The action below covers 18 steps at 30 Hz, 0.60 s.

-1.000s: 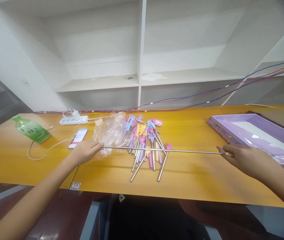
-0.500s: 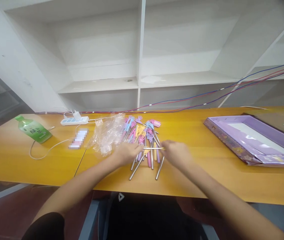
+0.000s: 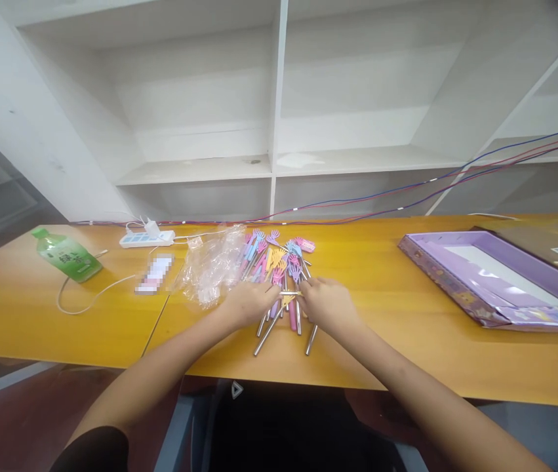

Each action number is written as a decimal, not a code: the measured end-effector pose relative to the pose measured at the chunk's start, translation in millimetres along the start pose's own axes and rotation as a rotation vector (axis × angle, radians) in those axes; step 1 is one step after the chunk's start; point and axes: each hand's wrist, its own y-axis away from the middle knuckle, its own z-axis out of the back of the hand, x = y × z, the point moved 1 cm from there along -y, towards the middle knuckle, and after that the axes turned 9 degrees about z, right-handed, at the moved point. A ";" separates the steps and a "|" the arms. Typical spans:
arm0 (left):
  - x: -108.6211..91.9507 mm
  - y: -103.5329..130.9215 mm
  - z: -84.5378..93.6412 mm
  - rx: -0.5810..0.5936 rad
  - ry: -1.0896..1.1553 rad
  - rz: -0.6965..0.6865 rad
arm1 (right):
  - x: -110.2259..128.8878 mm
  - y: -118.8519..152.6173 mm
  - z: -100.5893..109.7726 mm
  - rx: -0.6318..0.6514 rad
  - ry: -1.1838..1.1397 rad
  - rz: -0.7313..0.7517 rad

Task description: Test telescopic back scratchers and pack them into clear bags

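Collapsed back scratcher (image 3: 290,293) between both hands

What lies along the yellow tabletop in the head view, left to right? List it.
Green plastic bottle → white power strip → crumpled clear plastic bag → left hand → right hand → purple shallow box.

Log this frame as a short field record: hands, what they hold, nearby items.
left hand: closed on one end of a short metal rod
right hand: closed on the rod's other end
below the hands: pile of telescopic back scratchers with pastel claw heads
left of pile: clear plastic bag, phone, power strip, green bottle
right side: purple box lid
surface: yellow wooden table
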 end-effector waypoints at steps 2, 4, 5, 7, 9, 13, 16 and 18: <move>-3.2 0.4 3.7 0.074 -0.002 0.045 | 1.9 -1.8 -0.1 -0.007 0.023 0.037; -6.1 2.2 6.9 0.141 -0.002 0.072 | 3.7 -2.1 -1.1 -0.009 0.039 0.055; -7.2 3.1 8.3 0.164 0.002 0.077 | 4.4 -1.7 -1.7 -0.009 0.045 0.061; -8.8 4.5 10.8 0.190 0.026 0.076 | 5.3 -0.5 -2.9 -0.007 0.054 0.074; -9.5 4.7 12.2 0.194 0.053 0.075 | 6.5 0.4 -4.5 -0.002 0.059 0.087; -7.2 5.0 9.3 0.178 0.078 0.037 | 9.6 0.0 -9.0 0.008 0.067 0.110; 10.2 11.6 8.8 0.146 0.057 0.018 | -4.8 5.9 -11.2 0.011 0.079 0.112; 36.9 23.2 15.1 0.131 0.041 0.035 | -36.6 20.4 -11.4 0.009 0.097 0.086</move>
